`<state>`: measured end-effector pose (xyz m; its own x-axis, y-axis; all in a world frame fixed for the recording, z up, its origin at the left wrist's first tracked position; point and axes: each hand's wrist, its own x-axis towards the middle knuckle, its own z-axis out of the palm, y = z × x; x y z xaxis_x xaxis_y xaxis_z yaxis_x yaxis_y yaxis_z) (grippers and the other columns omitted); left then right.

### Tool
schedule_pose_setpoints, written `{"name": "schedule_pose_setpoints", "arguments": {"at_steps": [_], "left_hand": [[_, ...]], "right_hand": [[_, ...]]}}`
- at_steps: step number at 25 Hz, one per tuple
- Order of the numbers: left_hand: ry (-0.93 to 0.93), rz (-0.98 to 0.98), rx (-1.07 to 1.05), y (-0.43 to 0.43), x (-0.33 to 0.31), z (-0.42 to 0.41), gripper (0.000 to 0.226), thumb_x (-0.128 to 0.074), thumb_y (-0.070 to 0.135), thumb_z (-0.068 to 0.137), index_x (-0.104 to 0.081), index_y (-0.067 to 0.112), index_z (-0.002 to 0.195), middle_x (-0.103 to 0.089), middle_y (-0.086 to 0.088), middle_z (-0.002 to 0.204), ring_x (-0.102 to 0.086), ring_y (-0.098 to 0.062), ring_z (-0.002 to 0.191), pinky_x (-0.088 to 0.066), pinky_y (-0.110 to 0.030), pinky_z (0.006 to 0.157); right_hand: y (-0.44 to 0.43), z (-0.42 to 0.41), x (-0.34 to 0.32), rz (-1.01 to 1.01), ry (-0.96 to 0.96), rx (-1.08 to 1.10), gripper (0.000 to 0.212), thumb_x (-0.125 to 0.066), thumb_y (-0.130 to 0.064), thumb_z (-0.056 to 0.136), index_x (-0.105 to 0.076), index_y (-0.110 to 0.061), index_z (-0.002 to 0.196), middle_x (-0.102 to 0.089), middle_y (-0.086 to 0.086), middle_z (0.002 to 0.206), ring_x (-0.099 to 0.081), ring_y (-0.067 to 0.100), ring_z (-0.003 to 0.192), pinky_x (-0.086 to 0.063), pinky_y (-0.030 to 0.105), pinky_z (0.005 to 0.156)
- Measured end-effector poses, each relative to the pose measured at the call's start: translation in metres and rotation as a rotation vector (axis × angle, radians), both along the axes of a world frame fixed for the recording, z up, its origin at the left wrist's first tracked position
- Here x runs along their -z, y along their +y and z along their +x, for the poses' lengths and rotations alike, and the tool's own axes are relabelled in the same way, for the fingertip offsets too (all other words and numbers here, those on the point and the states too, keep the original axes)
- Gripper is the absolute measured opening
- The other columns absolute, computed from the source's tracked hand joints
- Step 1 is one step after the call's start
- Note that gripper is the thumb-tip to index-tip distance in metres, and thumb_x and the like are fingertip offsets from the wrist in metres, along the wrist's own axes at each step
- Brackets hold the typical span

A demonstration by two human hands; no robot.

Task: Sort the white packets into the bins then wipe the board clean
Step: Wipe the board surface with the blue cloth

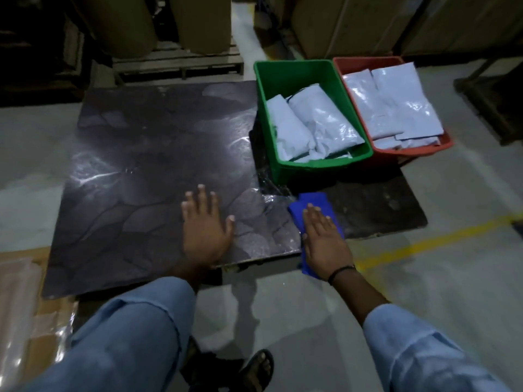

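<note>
The dark board point(147, 154) is lying on the floor, with the green bin point(285, 171) and red bin point(368, 61) at its right holding the white packets point(319, 120). The right hand point(325, 239) is pressing a blue cloth point(314, 202) flat-fingered at the near edge, and the left hand point(206, 227) is lying spread flat on the board. The cloth is overhanging that edge, so a careless stroke risks dragging it off.

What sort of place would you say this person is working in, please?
Probably a warehouse: large cardboard cartons behind, a wooden pallet, and a yellow line painted on the floor.
</note>
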<state>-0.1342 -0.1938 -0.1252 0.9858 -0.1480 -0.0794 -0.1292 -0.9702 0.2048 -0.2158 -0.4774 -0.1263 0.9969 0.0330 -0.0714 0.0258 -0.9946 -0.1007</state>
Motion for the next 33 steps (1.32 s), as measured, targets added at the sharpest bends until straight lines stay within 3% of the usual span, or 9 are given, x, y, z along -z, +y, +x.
{"name": "schedule_pose_setpoints", "arguments": {"at_steps": [6,10,11,15,20,23,25,30,33], "left_hand": [[0.038,-0.042,0.105,-0.158,0.006,-0.013,0.087,-0.028,0.059,0.096,-0.026,-0.005,0.155,-0.027,-0.031,0.159,-0.015,-0.049,0.150,-0.008,-0.058,0.124],[-0.041,0.004,0.076,-0.164,0.015,-0.012,0.090,-0.034,0.058,0.095,-0.019,-0.006,0.156,-0.020,-0.031,0.162,-0.014,-0.048,0.151,-0.007,-0.057,0.124],[-0.039,0.008,0.077,-0.166,0.015,-0.012,0.090,-0.034,0.058,0.096,-0.019,-0.006,0.156,-0.018,-0.030,0.163,-0.013,-0.047,0.151,-0.007,-0.057,0.124],[-0.044,-0.005,0.065,-0.169,0.015,-0.012,0.089,-0.035,0.059,0.098,-0.017,-0.005,0.157,-0.012,-0.028,0.165,-0.008,-0.045,0.153,-0.007,-0.057,0.124],[-0.078,-0.006,0.060,-0.167,0.018,-0.012,0.088,-0.037,0.058,0.097,-0.019,-0.005,0.157,-0.014,-0.028,0.165,-0.009,-0.045,0.153,-0.010,-0.058,0.124],[-0.108,-0.021,0.061,-0.168,0.021,-0.011,0.088,-0.035,0.058,0.098,-0.018,-0.004,0.157,-0.014,-0.028,0.165,-0.008,-0.045,0.153,-0.008,-0.057,0.125],[-0.118,-0.020,0.051,-0.168,0.020,-0.012,0.087,-0.035,0.057,0.098,-0.018,-0.005,0.157,-0.014,-0.029,0.164,-0.009,-0.046,0.153,-0.007,-0.057,0.125],[-0.119,-0.020,0.043,-0.171,0.018,-0.012,0.088,-0.035,0.058,0.098,-0.018,-0.005,0.157,-0.013,-0.028,0.165,-0.008,-0.046,0.153,-0.009,-0.057,0.125],[-0.108,-0.011,0.049,-0.170,0.020,-0.013,0.088,-0.034,0.058,0.098,-0.017,-0.005,0.157,-0.012,-0.028,0.165,-0.008,-0.046,0.153,-0.009,-0.057,0.124]], "right_hand": [[-0.071,0.044,-0.007,0.092,0.013,0.425,0.074,-0.032,-0.026,0.080,-0.032,0.005,0.148,-0.026,0.026,0.156,-0.025,0.040,0.146,-0.021,0.053,0.119],[-0.050,0.019,0.008,0.043,0.021,-0.233,0.063,-0.034,-0.027,0.094,-0.028,-0.005,0.152,-0.020,0.012,0.162,-0.019,0.027,0.150,-0.014,0.043,0.123],[-0.068,0.024,0.009,0.040,0.014,-0.259,0.062,-0.034,-0.026,0.094,-0.029,-0.006,0.152,-0.021,0.011,0.162,-0.020,0.026,0.150,-0.014,0.042,0.123],[-0.095,0.064,0.003,0.102,-0.091,0.473,0.068,-0.037,-0.023,0.084,-0.036,0.001,0.147,-0.032,0.021,0.156,-0.031,0.037,0.144,-0.024,0.049,0.119],[-0.084,0.037,0.011,0.060,-0.062,-0.046,0.066,-0.032,-0.027,0.087,-0.035,-0.002,0.149,-0.031,0.017,0.157,-0.028,0.031,0.146,-0.019,0.044,0.121],[-0.162,0.064,0.004,0.045,-0.159,0.508,0.065,-0.027,-0.027,0.087,-0.040,0.002,0.145,-0.037,0.023,0.152,-0.034,0.038,0.142,-0.023,0.049,0.119],[-0.151,0.076,0.007,0.038,-0.133,0.693,0.064,-0.029,-0.025,0.088,-0.039,0.003,0.145,-0.034,0.024,0.153,-0.031,0.040,0.143,-0.023,0.052,0.118],[-0.150,0.045,0.012,0.010,-0.116,0.059,0.061,-0.036,-0.026,0.091,-0.037,-0.002,0.148,-0.034,0.017,0.155,-0.030,0.032,0.145,-0.022,0.045,0.120],[-0.208,0.058,0.004,-0.033,-0.143,0.591,0.063,-0.033,-0.027,0.091,-0.036,0.004,0.146,-0.033,0.025,0.154,-0.032,0.041,0.142,-0.024,0.051,0.118]]}}
